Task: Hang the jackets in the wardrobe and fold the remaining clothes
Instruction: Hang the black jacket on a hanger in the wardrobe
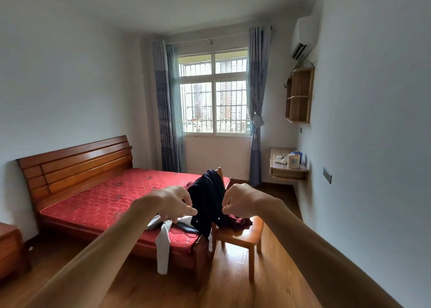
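Note:
A dark navy jacket [207, 200] is draped over the back of a wooden chair [247, 236] at the foot corner of the bed. On the chair seat lies a crumpled maroon garment [240, 222]. A white and grey garment [163, 244] lies on the bed corner, one end hanging toward the floor, with a dark strip of cloth [186, 226] beside it. Both arms reach forward. My left hand [175, 202] hovers left of the jacket and my right hand [241, 201] right of it. Their fingers are loosely curled and hold nothing. No wardrobe is in view.
The bed has a bare red mattress [105, 198] and a wooden headboard [77, 165]. A wall-mounted desk [289, 171] with small items and a wall shelf [299, 95] are on the right. A nightstand [9, 244] stands at the left edge. The floor is wood.

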Motion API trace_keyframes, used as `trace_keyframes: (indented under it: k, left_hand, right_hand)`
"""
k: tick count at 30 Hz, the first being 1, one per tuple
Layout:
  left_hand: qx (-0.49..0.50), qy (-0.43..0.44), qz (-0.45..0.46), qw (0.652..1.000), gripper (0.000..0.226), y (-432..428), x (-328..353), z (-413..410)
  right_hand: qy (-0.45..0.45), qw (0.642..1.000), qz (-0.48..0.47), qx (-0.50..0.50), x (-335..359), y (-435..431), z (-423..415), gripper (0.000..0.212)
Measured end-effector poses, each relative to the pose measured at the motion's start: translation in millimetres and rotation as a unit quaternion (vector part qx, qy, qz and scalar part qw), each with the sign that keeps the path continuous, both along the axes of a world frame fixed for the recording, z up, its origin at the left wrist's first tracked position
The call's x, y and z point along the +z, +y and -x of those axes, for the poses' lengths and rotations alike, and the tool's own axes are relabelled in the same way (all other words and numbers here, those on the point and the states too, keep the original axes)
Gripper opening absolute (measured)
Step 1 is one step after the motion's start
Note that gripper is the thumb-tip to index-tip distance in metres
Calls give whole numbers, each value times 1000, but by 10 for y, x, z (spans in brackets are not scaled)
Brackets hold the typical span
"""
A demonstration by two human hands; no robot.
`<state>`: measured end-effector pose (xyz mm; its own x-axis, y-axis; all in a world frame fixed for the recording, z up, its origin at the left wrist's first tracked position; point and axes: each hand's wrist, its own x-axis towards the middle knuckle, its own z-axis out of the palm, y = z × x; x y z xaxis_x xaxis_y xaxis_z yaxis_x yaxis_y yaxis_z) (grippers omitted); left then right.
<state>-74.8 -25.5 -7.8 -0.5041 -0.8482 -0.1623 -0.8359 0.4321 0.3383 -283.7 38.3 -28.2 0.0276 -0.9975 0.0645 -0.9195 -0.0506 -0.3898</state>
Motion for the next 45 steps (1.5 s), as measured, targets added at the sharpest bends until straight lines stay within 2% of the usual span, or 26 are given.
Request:
trace_keyframes:
  k: [11,16,25,33,37,40,45]
  left_hand:
    - [21,-2,-7,1000,34,-1109,-189,-570]
    - [27,-2,2,1000,32,-1680,-128,-934]
    - [40,-10,-54,998,35,-2600,-548,-1259]
    - [57,-32,-81,995,36,-3579,-811,-1007]
    - [50,-48,-98,993,35,-4123,-802,-719]
    - [48,-43,-117,991,38,-4537,-758,-484]
    - [58,-36,-100,993,39,-5255,-779,-90]
  right_hand:
    - [21,999,-23,-15,-135,-1083,-506,20]
    - [70,996,-44,-13,-54,-1685,-874,27]
    - [97,993,-73,1,-287,-2594,-1144,29]
    - [78,993,-83,6,-556,-3613,-794,25]
    - [90,989,-114,15,-578,-4200,-502,27]
    - [64,992,-106,8,-596,-4650,-218,27]
    - [69,990,-120,18,-610,-5359,241,26]
